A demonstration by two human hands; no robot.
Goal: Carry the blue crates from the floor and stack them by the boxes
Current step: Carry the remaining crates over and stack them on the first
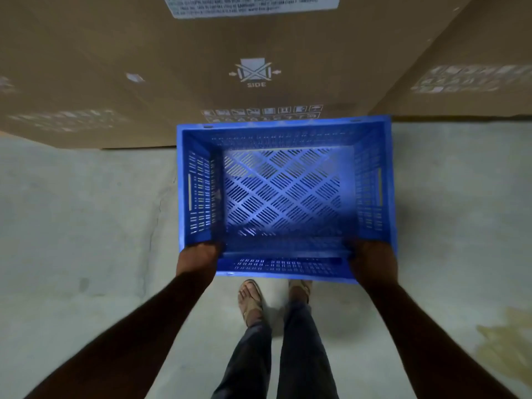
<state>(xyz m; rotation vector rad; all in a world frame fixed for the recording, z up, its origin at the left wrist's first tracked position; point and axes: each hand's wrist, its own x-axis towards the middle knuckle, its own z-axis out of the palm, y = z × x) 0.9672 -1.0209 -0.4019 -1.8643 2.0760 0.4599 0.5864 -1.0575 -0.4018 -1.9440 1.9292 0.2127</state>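
Note:
An empty blue crate with slotted walls and a diamond-patterned floor is held in front of me, above the concrete floor. My left hand grips its near left corner, fingers curled over the rim. My right hand grips the near right corner the same way. The crate's far edge is close to a large brown cardboard box with a "SIDE" mark; whether they touch I cannot tell.
A second cardboard box stands to the right of the first, meeting it at an angle. Grey concrete floor lies on both sides of the crate, with a yellowish stain at the right. My feet in sandals are just below the crate.

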